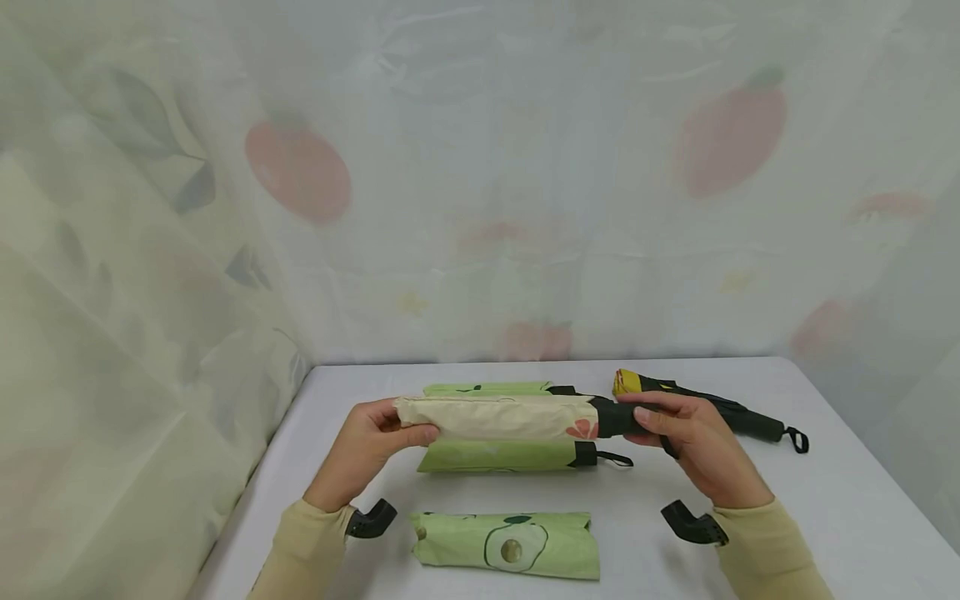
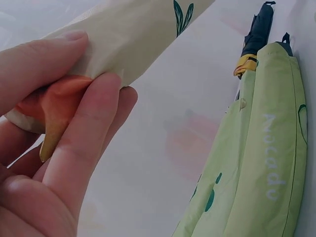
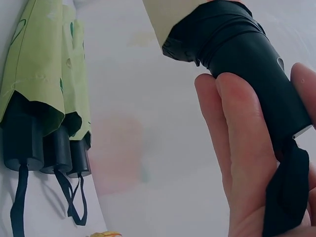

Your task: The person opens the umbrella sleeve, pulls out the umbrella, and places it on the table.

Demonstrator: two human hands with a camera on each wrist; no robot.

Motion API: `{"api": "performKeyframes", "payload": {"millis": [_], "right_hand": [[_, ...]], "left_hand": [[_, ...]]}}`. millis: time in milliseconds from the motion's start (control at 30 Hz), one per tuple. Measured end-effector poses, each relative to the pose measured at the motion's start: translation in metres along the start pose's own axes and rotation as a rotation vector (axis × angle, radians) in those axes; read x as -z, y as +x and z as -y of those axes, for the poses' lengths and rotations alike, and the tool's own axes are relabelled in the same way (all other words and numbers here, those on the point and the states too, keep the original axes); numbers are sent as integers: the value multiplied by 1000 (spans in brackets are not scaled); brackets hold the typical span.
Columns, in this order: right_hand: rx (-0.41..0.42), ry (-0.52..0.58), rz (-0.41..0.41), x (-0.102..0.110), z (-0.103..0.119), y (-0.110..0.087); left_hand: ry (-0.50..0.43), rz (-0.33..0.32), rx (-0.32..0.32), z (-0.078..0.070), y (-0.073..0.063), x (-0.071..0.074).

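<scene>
A folded cream umbrella [image 1: 495, 417] with a black handle [image 3: 256, 74] and a red flower print is held level above the table between both hands. My left hand [image 1: 363, 446] pinches its left end, where orange fabric [image 2: 64, 98] shows between thumb and fingers. My right hand [image 1: 693, 442] holds the black handle, its wrist strap [image 3: 289, 190] hanging by the palm. Behind and below lie folded green umbrellas [image 1: 498, 457] with black handles, partly hidden by the cream one in the head view. The right wrist view shows three of these handles.
A flat green avocado-print sleeve [image 1: 517, 546] lies at the front of the white table [image 1: 645, 508]. At the back right is a folded black umbrella [image 1: 735, 412] with a yellow end. Printed plastic sheeting [image 1: 480, 183] hangs behind and at both sides.
</scene>
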State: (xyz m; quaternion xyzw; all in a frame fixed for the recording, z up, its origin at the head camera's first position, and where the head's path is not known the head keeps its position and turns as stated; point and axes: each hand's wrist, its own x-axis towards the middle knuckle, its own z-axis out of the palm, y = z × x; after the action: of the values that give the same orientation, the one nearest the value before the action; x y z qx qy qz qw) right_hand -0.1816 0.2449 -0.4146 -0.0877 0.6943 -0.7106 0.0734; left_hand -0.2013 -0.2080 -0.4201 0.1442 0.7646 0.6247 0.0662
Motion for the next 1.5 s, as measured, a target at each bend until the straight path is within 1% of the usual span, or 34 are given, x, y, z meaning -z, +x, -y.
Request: {"api": "performKeyframes", "payload": {"millis": [333, 500, 933, 1500], "right_hand": [[12, 23, -9, 9, -1, -1], [25, 27, -7, 11, -1, 0], [-5, 26, -39, 23, 1, -3], [21, 70, -45, 34, 1, -5]], "left_hand": [[-7, -12, 6, 2, 0, 5], [12, -23, 16, 3, 0, 7], [29, -47, 24, 3, 1, 13], [25, -90, 44, 5, 3, 22]]}}
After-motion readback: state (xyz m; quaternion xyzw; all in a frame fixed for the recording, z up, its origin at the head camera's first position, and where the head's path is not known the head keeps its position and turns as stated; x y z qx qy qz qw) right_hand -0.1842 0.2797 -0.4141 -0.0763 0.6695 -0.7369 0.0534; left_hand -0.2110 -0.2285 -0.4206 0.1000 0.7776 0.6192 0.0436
